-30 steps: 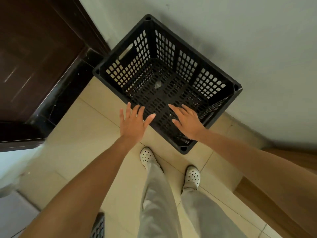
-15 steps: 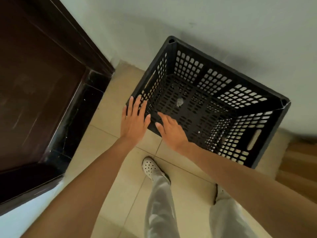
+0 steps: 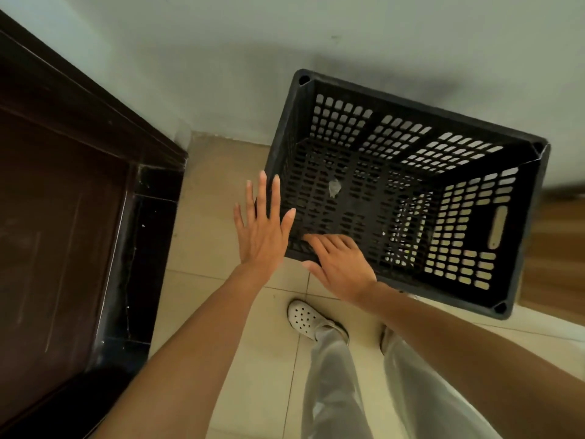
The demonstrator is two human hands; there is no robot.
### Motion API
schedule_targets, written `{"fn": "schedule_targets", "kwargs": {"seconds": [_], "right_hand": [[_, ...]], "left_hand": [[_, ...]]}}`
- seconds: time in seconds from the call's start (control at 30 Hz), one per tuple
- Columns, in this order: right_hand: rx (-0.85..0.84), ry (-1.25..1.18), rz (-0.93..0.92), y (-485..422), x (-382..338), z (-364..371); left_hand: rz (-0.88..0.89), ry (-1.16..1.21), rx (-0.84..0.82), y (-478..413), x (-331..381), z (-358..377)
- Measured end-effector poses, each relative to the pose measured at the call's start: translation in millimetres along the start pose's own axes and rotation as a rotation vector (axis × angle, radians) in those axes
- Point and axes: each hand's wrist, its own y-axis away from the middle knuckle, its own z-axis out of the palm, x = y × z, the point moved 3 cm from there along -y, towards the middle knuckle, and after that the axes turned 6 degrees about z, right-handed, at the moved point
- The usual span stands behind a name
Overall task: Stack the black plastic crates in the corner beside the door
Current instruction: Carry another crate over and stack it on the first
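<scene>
One black crate [image 3: 395, 198] right of dark door [image 3: 63, 217]

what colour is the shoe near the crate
White, with small round holes across the top. The shoe shows clearly in the head view, on the tiled floor.

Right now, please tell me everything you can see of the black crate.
The black crate is a rectangular, open-topped box, apparently hard plastic. Its walls and floor are slotted, and there is a handle slot in its right end wall. It stands upright on the beige tiled floor, close to the pale wall. A small crumpled scrap lies inside. The right hand reaches over its near rim, and the left hand is flat at its left corner.
</scene>
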Motion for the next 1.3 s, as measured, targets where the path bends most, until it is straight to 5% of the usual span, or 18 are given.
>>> {"fn": "schedule_targets", "kwargs": {"seconds": [0.3, 0.73, 1.03, 1.3], "right_hand": [[0.043, -0.253, -0.021, -13.1, 21.4, -25.7], [0.234, 0.016, 0.091, -168.2, 113.4, -145.7], [0.072, -0.047, 0.109, -225.5, 137.9, -136.3], [0.199, 0.102, 0.088, -233.8, 139.4, -127.4]], "left_hand": [[0.086, 0.047, -0.051, -1.2, -9.0, -10.2], [0.109, 0.178, 0.018, -92.8, -8.1, -44.9], [0.006, 0.34, 0.038, -184.2, 16.9, -50.6], [0.091, 0.438, 0.191, -186.8, 21.0, -45.8]]}}
